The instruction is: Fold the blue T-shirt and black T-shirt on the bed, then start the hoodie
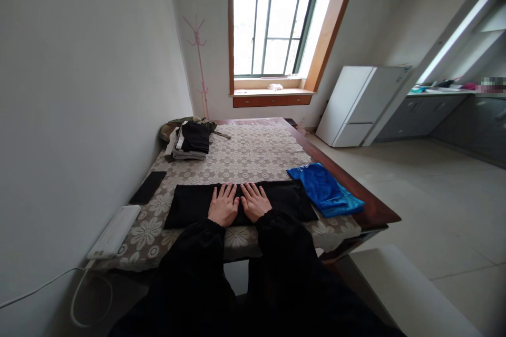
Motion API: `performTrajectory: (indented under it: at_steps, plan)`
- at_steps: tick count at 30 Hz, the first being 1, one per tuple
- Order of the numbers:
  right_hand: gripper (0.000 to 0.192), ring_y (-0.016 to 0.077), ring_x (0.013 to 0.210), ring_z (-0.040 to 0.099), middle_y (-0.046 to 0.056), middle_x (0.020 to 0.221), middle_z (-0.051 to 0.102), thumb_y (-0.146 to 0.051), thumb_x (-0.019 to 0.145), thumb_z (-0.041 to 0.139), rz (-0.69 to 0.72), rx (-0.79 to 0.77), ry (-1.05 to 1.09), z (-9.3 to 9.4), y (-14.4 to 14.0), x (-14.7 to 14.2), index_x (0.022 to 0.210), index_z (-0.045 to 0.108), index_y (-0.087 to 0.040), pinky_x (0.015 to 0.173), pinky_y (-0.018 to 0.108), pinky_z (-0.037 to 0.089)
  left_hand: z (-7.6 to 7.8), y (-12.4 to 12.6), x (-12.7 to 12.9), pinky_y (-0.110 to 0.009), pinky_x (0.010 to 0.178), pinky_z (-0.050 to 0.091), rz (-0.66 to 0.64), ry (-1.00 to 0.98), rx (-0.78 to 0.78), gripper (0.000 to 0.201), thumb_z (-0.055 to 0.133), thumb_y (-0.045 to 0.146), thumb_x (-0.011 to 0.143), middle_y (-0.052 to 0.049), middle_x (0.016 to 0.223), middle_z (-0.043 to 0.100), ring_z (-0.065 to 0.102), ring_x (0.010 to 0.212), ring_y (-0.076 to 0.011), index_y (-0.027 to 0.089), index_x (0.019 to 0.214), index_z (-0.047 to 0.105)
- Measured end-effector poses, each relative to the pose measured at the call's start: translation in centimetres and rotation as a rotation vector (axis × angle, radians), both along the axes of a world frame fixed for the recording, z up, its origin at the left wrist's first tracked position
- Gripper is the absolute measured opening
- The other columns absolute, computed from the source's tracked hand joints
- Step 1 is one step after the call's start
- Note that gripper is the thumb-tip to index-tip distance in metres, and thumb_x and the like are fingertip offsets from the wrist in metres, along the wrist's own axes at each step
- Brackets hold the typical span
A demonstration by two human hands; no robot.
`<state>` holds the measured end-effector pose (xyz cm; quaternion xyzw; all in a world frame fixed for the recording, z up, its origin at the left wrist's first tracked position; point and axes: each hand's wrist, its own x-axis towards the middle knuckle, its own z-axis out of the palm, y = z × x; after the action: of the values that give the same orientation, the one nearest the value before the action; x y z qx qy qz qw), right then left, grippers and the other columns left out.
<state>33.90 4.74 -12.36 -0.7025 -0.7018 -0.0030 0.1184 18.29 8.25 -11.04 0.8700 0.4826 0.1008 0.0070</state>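
Note:
A black garment [190,205], folded into a long flat strip, lies across the near part of the table. My left hand [224,205] rests flat on its middle, fingers spread and pointing away from me. Beside it, my right hand [255,202] presses flat on the same cloth, fingers also apart, the two thumbs almost meeting. Neither hand grips anything. Just right of the black garment is a folded blue garment [322,189], touching or nearly touching its end.
A lace-patterned tablecloth [253,147] covers the wooden table [379,210]. A stack of folded clothes [193,139] sits at the far left. Along the wall lie a black phone [148,187] and a white power strip [114,231] with a cable. A pale seat [407,284] stands at right.

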Motion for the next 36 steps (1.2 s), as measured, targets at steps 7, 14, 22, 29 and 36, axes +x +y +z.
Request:
performTrajectory:
  at_steps: [7,14,22,29,36]
  plan:
    - [0.06,0.0255,0.156,0.029,0.004,0.168,0.035,-0.036,0.105,0.033,-0.191,0.017,-0.099,-1.1,-1.8,8.6,0.162,0.037,-0.022,0.128,0.051,0.015,0.6,1.6,-6.6,-0.058,0.129,0.015,0.156,0.022,-0.006,0.061,0.032,0.041,0.104,-0.008,0.166,0.041,0.028,0.157,-0.0283,0.022,0.162,0.037]
    - [0.06,0.0256,0.155,0.03,0.006,0.166,0.04,-0.039,0.105,0.031,-0.236,0.042,-0.137,-1.8,-2.5,11.4,0.16,0.041,-0.018,0.127,0.048,0.017,0.9,2.2,-11.0,-0.062,0.128,0.011,0.293,0.014,0.011,0.063,0.031,0.048,0.104,-0.011,0.165,0.043,0.03,0.156,-0.0315,0.02,0.16,0.041]
    - [0.063,0.0231,0.156,0.029,0.005,0.168,0.036,-0.047,0.105,0.032,-0.217,-0.048,-0.099,-1.2,-2.3,12.0,0.161,0.039,-0.02,0.127,0.044,0.02,0.8,2.5,-11.4,-0.063,0.127,0.013,0.278,0.01,-0.021,0.063,0.031,0.048,0.104,-0.011,0.166,0.042,0.03,0.156,-0.0308,0.019,0.16,0.041]
    - [0.069,0.0253,0.158,0.023,0.008,0.168,0.037,-0.057,0.104,0.03,-0.259,-0.045,-0.09,-1.6,-2.5,13.6,0.162,0.038,-0.02,0.128,0.051,0.013,0.7,3.2,-13.2,-0.056,0.127,0.021,0.358,-0.067,-0.058,0.06,0.03,0.044,0.104,-0.01,0.165,0.043,0.033,0.155,-0.028,0.021,0.157,0.045]
    - [0.067,0.0255,0.158,0.023,0.007,0.169,0.034,-0.055,0.105,0.03,-0.265,-0.037,-0.082,-1.9,-2.5,13.6,0.161,0.04,-0.02,0.127,0.048,0.017,1.7,2.1,-14.2,-0.047,0.121,0.032,0.563,-0.141,-0.052,0.079,0.033,0.052,0.101,-0.027,0.162,0.041,0.04,0.15,-0.0357,-0.001,0.158,0.031]
